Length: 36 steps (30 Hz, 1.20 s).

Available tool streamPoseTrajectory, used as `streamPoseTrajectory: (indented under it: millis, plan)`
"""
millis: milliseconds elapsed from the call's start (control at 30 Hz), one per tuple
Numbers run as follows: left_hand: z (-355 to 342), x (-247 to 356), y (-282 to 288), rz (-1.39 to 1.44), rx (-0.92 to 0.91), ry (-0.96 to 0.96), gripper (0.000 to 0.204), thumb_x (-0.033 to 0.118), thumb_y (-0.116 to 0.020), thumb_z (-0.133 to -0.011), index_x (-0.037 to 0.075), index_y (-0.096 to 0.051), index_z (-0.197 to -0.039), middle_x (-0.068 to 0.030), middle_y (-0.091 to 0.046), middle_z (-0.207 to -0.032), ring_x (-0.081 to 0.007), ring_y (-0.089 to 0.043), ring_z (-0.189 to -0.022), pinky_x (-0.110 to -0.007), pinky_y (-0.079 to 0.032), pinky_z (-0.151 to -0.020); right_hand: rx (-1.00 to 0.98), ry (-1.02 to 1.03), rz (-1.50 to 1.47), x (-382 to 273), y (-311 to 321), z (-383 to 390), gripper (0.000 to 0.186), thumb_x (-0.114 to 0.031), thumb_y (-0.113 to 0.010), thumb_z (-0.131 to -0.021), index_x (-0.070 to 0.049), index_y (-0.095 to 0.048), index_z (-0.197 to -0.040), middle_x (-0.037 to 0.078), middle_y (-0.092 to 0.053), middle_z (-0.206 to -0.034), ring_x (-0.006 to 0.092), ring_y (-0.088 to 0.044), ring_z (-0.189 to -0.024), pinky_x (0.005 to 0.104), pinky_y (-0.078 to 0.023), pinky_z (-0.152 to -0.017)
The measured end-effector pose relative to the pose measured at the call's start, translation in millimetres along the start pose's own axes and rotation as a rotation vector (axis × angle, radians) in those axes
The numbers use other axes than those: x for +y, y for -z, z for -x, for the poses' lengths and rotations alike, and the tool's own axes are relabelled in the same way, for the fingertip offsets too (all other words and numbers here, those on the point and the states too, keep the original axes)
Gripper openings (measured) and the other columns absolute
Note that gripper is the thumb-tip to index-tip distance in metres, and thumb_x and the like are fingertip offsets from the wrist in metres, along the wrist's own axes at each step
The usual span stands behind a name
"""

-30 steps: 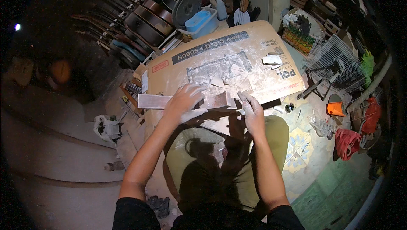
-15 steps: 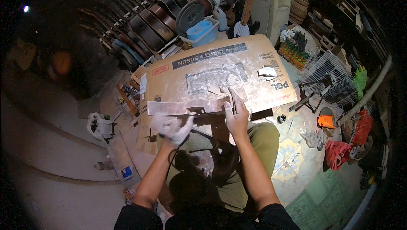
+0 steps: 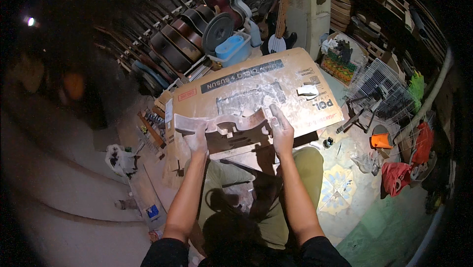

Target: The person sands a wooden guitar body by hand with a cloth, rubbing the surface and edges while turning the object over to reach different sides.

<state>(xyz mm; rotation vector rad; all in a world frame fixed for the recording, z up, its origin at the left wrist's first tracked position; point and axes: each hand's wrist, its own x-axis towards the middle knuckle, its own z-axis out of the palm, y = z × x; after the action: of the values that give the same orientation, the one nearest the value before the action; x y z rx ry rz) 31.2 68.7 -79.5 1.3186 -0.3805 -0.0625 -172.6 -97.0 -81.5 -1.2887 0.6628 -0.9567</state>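
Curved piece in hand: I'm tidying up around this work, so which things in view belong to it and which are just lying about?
Likely part of the work:
- curved piece, held by left hand and right hand
- dusty cardboard beside it

Apparently just lying about:
- orange object
- red bundle
- wire rack
- blue tub

Wooden piece: wavy, notched rim; pale dust on edge; broad face dark, shadowed; edge-up at near side of cardboard

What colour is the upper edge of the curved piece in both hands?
Dusty pinkish brown; the upper edge shows best in the head view.
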Motion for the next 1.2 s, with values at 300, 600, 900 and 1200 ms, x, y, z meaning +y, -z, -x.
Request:
streamPoseTrajectory:
  millis: [300, 600, 900, 1200]
  plan:
    - [-23.2, 63.7, -66.9, -0.750, -0.329, -0.547, 0.035, 0.007, -0.073, -0.071, 0.002, -0.065, -0.104, -0.0179, -0.070, -0.090, -0.0304, -0.070, -0.088, -0.037, -0.053, -0.079, -0.003, -0.225, 0.166, 20.7, 29.0, 7.2, 0.042, -0.012, -0.053, -0.099, -0.005, -0.054, -0.140, 0.011, -0.068, -0.124, 0.0156, -0.065, -0.091, 0.0305, -0.055, -0.076]
    - [-40.5, 36.3, -65.6, -0.889, -0.618, -0.145, 0.078, 0.035, -0.088, -0.060, 0.004, -0.058, -0.125, -0.0242, -0.070, -0.106, -0.0382, -0.067, -0.102, -0.044, -0.052, -0.089, -0.125, -0.087, 0.510, 67.1, 15.6, 23.5, 0.040, -0.006, -0.053, -0.095, 0.001, -0.056, -0.135, 0.022, -0.063, -0.129, 0.0293, -0.061, -0.122, 0.0335, -0.044, -0.104]
    - [-33.2, 36.3, -11.5, -1.141, -0.607, -0.193, 0.087, 0.058, -0.086, -0.057, 0.012, -0.063, -0.127, -0.0188, -0.072, -0.102, -0.0363, -0.070, -0.095, -0.044, -0.054, -0.084, -0.331, 0.238, 0.721, 65.3, -44.8, 37.8, 0.052, 0.002, -0.051, -0.087, -0.002, -0.051, -0.139, 0.025, -0.057, -0.132, 0.0396, -0.053, -0.126, 0.0410, -0.042, -0.107]
    - [-30.0, 26.6, -7.8, -1.119, -0.503, -0.197, 0.071, 0.060, -0.083, -0.060, 0.012, -0.066, -0.110, -0.0166, -0.073, -0.089, -0.0352, -0.071, -0.084, -0.046, -0.055, -0.074, -0.262, 0.370, 0.859, 115.4, -92.1, 45.9, 0.053, -0.005, -0.051, -0.087, -0.008, -0.050, -0.141, 0.030, -0.061, -0.119, 0.0419, -0.066, -0.096, 0.0507, -0.052, -0.080]
